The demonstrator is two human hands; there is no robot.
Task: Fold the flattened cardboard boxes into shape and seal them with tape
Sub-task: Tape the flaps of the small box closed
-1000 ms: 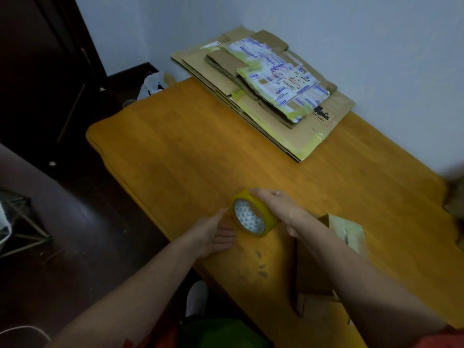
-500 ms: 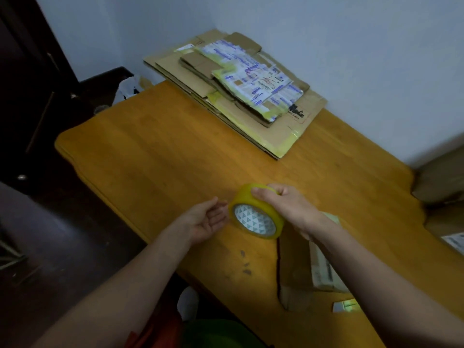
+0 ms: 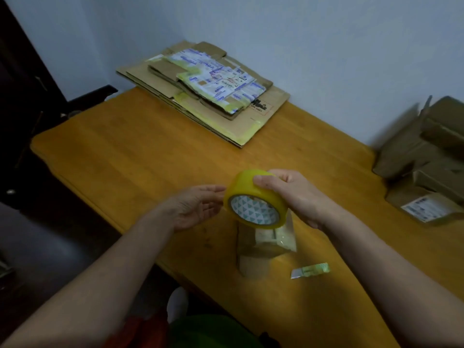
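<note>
A yellow tape roll (image 3: pixel 253 197) with a white patterned core is held above the wooden table (image 3: pixel 130 156) by my right hand (image 3: pixel 291 194), gripping it from the top right. My left hand (image 3: pixel 193 208) is open beside the roll's left edge, fingertips touching or nearly touching it. Below the roll a small folded cardboard box (image 3: pixel 263 244) stands on the table, partly hidden by the roll. A stack of flattened cardboard boxes (image 3: pixel 206 91) with labels lies at the far edge by the wall.
Several assembled brown boxes (image 3: pixel 426 156) sit at the right end of the table. A small blade or cutter (image 3: pixel 310 270) lies near the front edge, right of the small box. The table's left edge drops off to a dark floor.
The view has swung right, bringing the boxes at the right into sight. Both hands and the tape roll have lifted a little off the table, and the small box shows more fully.
</note>
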